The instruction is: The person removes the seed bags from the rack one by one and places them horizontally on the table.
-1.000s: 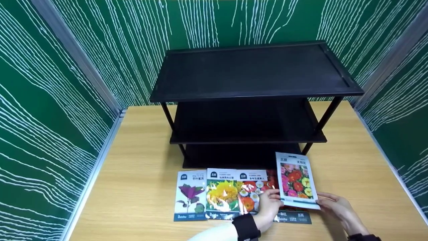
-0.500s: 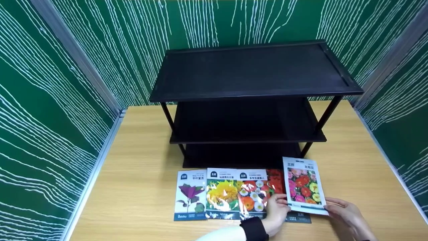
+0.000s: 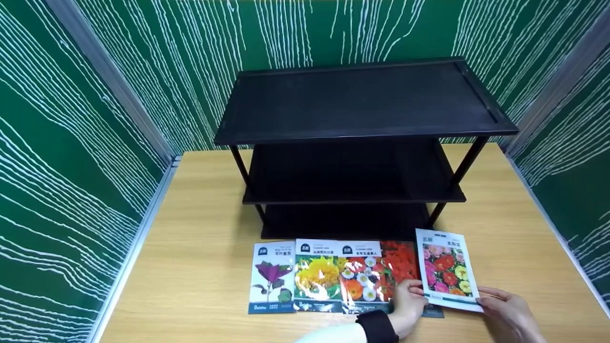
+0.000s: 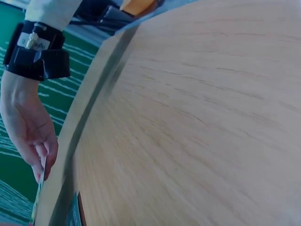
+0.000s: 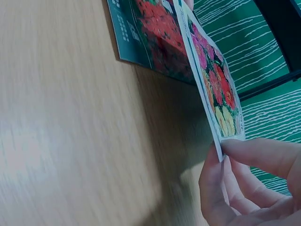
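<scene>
A white seed packet point(image 3: 446, 269) with pink, red and yellow flowers is tilted above the table. My left hand point(image 3: 409, 307) pinches its lower left edge, some fingers behind it. My right hand point(image 3: 509, 312) grips the lower right corner; in the right wrist view, the right hand point(image 5: 249, 181) has its thumb on the printed face. Beneath lies a red-flower packet point(image 3: 400, 262), partly covered. To its left lie a red-and-white flower packet point(image 3: 361, 276), a yellow-flower packet point(image 3: 318, 276) and a purple-leaf packet point(image 3: 272, 278). The left wrist view shows the right hand point(image 4: 35, 134) at the packet's edge.
Behind the packets stands a black three-tier shelf point(image 3: 367, 102), its lowest tier point(image 3: 343, 221) close to their top edges. Green panels with white lines point(image 3: 62, 143) enclose the wooden table point(image 3: 200, 228) at the back and sides.
Both hands have moved right and toward the front with the pink, red and yellow flower packet. More of the red-flower packet underneath shows. The other packets stay in place.
</scene>
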Demonstrator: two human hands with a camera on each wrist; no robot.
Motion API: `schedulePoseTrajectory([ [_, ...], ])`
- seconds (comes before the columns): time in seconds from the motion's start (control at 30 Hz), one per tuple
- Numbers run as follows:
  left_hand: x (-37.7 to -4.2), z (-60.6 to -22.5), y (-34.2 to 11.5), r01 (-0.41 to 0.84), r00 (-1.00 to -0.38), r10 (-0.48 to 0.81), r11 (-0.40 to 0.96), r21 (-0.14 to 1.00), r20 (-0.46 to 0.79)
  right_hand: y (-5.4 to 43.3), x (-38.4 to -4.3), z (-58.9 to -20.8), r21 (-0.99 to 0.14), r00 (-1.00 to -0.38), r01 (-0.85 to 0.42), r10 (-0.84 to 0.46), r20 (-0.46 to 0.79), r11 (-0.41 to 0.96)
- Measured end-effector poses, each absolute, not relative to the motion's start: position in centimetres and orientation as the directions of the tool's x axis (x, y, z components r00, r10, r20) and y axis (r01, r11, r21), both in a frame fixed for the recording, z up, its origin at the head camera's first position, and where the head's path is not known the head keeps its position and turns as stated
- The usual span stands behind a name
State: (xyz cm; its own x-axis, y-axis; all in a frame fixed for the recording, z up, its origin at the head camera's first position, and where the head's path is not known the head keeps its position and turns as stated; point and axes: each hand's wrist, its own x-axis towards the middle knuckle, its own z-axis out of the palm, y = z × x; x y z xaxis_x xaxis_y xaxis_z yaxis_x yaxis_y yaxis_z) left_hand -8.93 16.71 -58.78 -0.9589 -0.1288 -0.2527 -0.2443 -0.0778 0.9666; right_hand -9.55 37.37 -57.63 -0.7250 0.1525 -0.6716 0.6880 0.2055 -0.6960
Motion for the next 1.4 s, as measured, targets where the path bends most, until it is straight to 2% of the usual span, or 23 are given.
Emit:
schedulePoseTrajectory([
  [0.27,-8.7,-59.0,17.5,-0.268,-0.951,-0.117,-0.161,0.95,-0.288,38.3,-9.4,-58.3,-0.707,-0.763,0.643,0.167,-0.624,0.295],
  [0.43,-8.6,-59.3,17.9,-0.33,-0.933,-0.113,-0.111,0.938,-0.342,39.0,-9.7,-59.3,-0.681,-0.736,0.675,0.191,-0.65,0.283],
  [0.6,-8.5,-59.6,18.2,-0.322,-0.938,-0.126,-0.039,0.946,-0.324,39.5,-9.9,-60.3,-0.666,-0.712,0.701,0.204,-0.672,0.255],
  [0.8,-8.4,-59.6,18.3,-0.344,-0.93,-0.113,-0.077,0.936,-0.351,39.6,-10.0,-60.7,-0.644,-0.692,0.722,0.222,-0.687,0.254],
  [0.97,-8.5,-60.1,18.4,-0.363,-0.925,-0.104,-0.05,0.93,-0.366,39.2,-9.9,-60.6,-0.656,-0.699,0.715,0.248,-0.67,0.243],
  [1.07,-8.8,-61.8,19.0,-0.365,-0.925,-0.1,-0.03,0.93,-0.366,38.9,-9.8,-60.6,-0.666,-0.708,0.706,0.261,-0.656,0.24],
  [1.13,-9.2,-64.7,19.8,-0.303,-0.948,-0.096,-0.019,0.953,-0.303,38.9,-9.7,-60.5,-0.682,-0.739,0.673,0.257,-0.622,0.285],
  [1.27,-10.3,-72.8,22.0,-0.048,-0.997,-0.068,0.072,0.996,-0.043,38.8,-9.7,-60.6,-0.689,-0.772,0.635,0.258,-0.581,0.35],
  [1.3,-10.4,-73.4,22.2,-0.027,-0.998,-0.064,0.078,0.997,-0.022,38.8,-9.7,-60.7,-0.685,-0.774,0.632,0.261,-0.577,0.362],
  [1.37,-10.3,-72.4,21.9,-0.072,-0.996,-0.052,0.093,0.993,-0.067,38.8,-9.8,-60.8,-0.674,-0.754,0.657,0.273,-0.597,0.338],
  [1.4,-10.0,-70.6,21.4,-0.138,-0.99,-0.055,0.088,0.986,-0.134,38.8,-9.8,-60.9,-0.67,-0.747,0.664,0.277,-0.604,0.332],
])
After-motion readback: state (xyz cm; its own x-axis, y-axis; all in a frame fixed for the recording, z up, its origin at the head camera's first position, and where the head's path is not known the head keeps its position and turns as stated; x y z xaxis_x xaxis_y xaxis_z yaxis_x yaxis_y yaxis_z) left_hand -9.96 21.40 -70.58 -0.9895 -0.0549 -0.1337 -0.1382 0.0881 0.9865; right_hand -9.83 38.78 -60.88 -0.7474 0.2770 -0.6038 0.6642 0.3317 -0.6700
